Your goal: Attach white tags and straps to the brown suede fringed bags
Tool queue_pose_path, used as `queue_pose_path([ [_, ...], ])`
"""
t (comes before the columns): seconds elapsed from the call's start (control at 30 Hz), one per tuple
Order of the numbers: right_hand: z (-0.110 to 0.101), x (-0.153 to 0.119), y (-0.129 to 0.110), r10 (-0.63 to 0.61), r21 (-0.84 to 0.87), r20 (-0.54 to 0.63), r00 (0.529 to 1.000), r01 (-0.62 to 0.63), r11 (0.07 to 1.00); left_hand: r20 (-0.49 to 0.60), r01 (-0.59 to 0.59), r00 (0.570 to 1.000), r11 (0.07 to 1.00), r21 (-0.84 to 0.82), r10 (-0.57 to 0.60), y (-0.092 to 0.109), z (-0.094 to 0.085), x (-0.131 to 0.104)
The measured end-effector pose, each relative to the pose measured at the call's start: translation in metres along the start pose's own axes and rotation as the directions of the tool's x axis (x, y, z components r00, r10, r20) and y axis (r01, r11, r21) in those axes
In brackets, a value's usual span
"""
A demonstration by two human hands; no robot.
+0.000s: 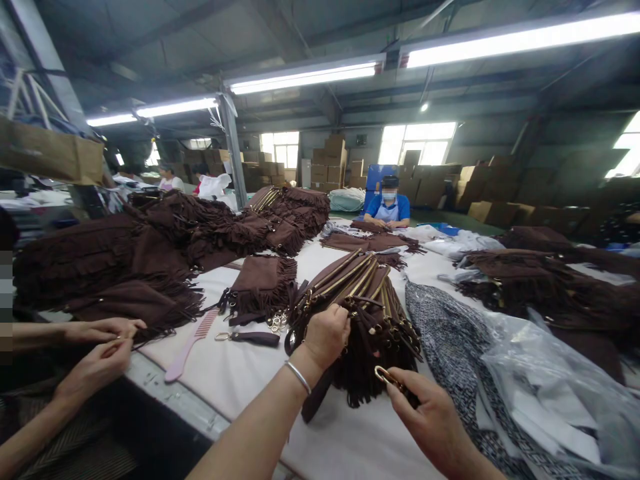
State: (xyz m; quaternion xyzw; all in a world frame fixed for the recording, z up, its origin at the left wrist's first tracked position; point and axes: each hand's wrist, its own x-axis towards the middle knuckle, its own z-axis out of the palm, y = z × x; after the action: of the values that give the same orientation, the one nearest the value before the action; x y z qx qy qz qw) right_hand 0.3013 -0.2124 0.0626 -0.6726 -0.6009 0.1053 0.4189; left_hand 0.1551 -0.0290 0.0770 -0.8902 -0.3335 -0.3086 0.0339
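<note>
A bundle of brown fringed pouches [360, 287] with gold zippers stands in front of me. My left hand [325, 337], with a silver bangle at its wrist, is closed against the near side of the bundle; its fingertips hide what they pinch. Lower right, my right hand [427, 407] pinches a gold snap hook [383, 375], held apart from the pouches. A dark wrist strap [255, 338] with a gold clasp lies left of the bundle, near loose metal rings [278, 321]. Just behind these is a single fringed pouch [263, 280] lying flat.
A co-worker's hands [107, 347] work at the left table edge, near a pink comb [190, 347]. Large piles of brown pouches [125, 247] fill the left. Patterned fabric [450, 333] and clear plastic bags [550, 380] lie right. Another person [387, 207] sits across the table.
</note>
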Motion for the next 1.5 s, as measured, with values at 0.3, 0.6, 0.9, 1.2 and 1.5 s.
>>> queue_pose_path([
  [0.3, 0.002, 0.006, -0.002, -0.006, -0.016, -0.008, 1.000, 0.006, 1.000, -0.059, -0.246, 0.968, 0.969, -0.025, 0.244, 0.003, -0.010, 0.003],
  [0.6, -0.017, 0.019, 0.005, -0.056, -0.132, -0.149, 0.987, 0.036, 0.991, 0.059, -0.338, 0.932, 0.917, -0.214, 0.357, 0.020, -0.028, 0.011],
  [0.9, -0.013, 0.061, 0.018, -0.360, -0.553, -0.161, 0.919, 0.219, 0.804, -0.087, -0.027, 0.996, 0.945, -0.325, -0.002, 0.050, 0.004, 0.006],
  [1.2, -0.001, 0.070, 0.007, -0.443, -0.805, 0.082, 0.893, 0.321, 0.498, -0.147, -0.036, 0.989, 0.942, -0.332, -0.014, 0.055, 0.008, -0.006],
  [1.5, 0.001, 0.056, 0.017, -0.471, -0.829, 0.221, 0.854, 0.419, 0.370, -0.087, -0.114, 0.992, 0.938, -0.328, 0.090, 0.049, 0.010, -0.005],
])
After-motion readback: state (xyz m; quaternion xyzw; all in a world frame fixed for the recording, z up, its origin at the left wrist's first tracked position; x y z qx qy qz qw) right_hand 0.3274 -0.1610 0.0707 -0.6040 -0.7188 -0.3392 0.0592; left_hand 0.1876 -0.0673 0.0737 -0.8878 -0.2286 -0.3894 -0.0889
